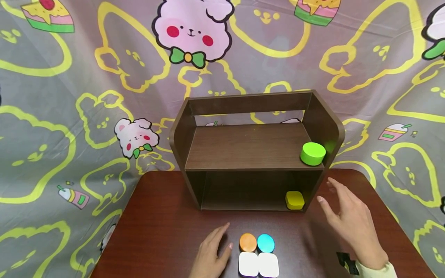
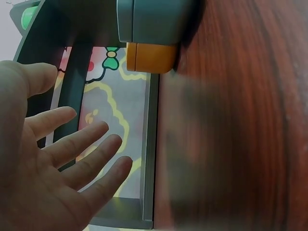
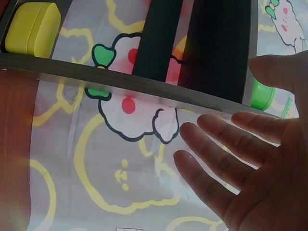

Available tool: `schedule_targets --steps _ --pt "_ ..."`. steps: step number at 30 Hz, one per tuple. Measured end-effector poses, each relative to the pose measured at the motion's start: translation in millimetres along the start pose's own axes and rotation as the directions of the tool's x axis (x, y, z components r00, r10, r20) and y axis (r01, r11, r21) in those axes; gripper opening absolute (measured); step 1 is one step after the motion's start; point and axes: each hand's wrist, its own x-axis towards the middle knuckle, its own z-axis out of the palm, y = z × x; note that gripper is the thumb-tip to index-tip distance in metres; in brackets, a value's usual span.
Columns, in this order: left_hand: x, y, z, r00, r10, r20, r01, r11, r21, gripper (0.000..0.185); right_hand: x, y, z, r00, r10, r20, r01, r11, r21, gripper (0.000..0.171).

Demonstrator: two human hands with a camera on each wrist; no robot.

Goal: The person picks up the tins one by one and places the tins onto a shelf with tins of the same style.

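Shelf unit, dark brown, two-tier, standing on a reddish-brown counter. Green round container: upper tier, right end. Yellow rounded-square container: lower tier, right end. Orange round container and blue round container: side by side on the counter, before the unit. Two white-topped rounded-square containers: side by side, nearer the viewer. Left hand: near the orange container, grip slack, fingers extended. Right hand: near the unit's right side, grip likewise unclosed. Behind: cartoon-print cloth.
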Motion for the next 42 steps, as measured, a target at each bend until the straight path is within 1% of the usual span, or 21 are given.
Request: schedule_targets --steps 8,15,22,28,37,42 --pt "1.1 3.7 2.3 1.0 0.031 -0.001 -0.031 1.0 0.004 0.063 3 4 4 1.0 0.007 -0.01 -0.007 1.0 0.008 0.06" --pt "6.1 9.5 3.8 0.998 0.062 -0.009 -0.062 0.998 -0.001 0.062 5 6 7 1.0 0.023 -0.018 -0.023 1.0 0.021 0.059" --pt "7.9 15.4 4.9 0.999 0.045 0.02 -0.044 0.999 -0.028 0.059 6 9 10 0.999 0.051 0.002 -0.051 0.998 0.024 0.059" --pt "7.8 14.6 8.1 0.999 0.034 0.042 -0.032 0.998 -0.044 0.055 6 10 15 0.998 0.066 0.009 -0.066 0.997 0.029 0.059" --pt "11.2 16.0 10.5 0.998 0.052 0.041 -0.05 0.998 -0.044 0.054 8 14 18 0.997 0.073 0.01 -0.073 0.997 0.031 0.058" --pt "15.5 19.0 10.3 0.996 0.079 0.026 -0.078 0.995 -0.057 0.056 9 16 21 0.996 0.086 0.021 -0.087 0.996 0.033 0.058"
